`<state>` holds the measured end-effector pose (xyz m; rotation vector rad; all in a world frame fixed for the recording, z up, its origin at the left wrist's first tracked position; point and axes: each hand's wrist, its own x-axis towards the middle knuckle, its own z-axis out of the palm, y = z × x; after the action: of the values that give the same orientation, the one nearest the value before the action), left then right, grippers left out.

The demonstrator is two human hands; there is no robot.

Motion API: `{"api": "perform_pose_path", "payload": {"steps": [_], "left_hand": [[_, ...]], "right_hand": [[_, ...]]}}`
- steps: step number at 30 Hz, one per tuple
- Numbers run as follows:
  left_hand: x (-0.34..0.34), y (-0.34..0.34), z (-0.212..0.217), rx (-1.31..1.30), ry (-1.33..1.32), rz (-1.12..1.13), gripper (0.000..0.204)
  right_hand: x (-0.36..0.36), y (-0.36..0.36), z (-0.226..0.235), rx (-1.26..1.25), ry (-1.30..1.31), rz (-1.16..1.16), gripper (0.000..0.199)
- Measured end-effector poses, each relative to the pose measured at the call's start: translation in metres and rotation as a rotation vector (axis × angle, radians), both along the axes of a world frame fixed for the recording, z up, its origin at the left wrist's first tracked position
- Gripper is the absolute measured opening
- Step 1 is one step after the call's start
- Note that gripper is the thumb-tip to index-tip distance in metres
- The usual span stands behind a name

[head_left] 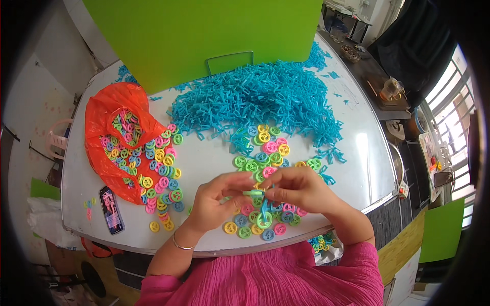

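Above the near part of the white table, my two hands meet. My left hand (220, 198) pinches a light green plastic wheel (251, 193), seen edge-on, between thumb and fingers. With its thumb and forefinger, my right hand (302, 189) grips a small blue plastic frame piece (265, 205) right beside that wheel. A second green wheel (264, 220) is at the frame piece's lower end, facing up. Whether the upper wheel is fitted onto the frame piece, I cannot tell. Loose yellow, pink, blue and green wheels (244, 232) lie under and around my hands.
A big heap of blue plastic frame pieces (255, 97) lies before an upright bright green panel (204, 30). At left, a red plastic bag (99, 148) spills many coloured wheels. A phone (111, 210) lies near the table's (204, 153) left front edge.
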<state>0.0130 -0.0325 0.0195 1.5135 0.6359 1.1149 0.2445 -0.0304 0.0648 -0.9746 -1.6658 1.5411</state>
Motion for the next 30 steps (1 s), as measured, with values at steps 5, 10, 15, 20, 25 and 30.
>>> {"api": "perform_pose_path", "payload": {"steps": [5, 10, 15, 20, 25, 30], "left_hand": [[0.001, 0.007, 0.002, -0.213, -0.026, 0.117, 0.021], [-0.003, 0.013, -0.003, -0.169, 0.161, 0.302, 0.02], [-0.004, 0.012, -0.002, -0.072, 0.345, 0.403, 0.015], [0.002, 0.012, 0.003, 0.053, 0.504, 0.359, 0.017], [0.0, 0.007, -0.01, 0.254, 0.8, 0.308, 0.026], [-0.001, 0.006, -0.01, 0.319, 0.873, 0.25, 0.028]], "right_hand": [[0.004, 0.007, -0.012, -0.214, 0.034, -0.056, 0.022], [0.02, 0.001, 0.005, -0.238, -0.022, -0.023, 0.018], [0.078, -0.027, 0.033, 0.043, -0.466, 0.353, 0.018], [0.119, -0.061, 0.047, -0.115, -0.684, 0.625, 0.034], [0.134, -0.039, 0.041, 0.036, -0.596, 0.319, 0.035], [0.137, 0.026, -0.004, 0.186, -0.761, -0.421, 0.04]]}}
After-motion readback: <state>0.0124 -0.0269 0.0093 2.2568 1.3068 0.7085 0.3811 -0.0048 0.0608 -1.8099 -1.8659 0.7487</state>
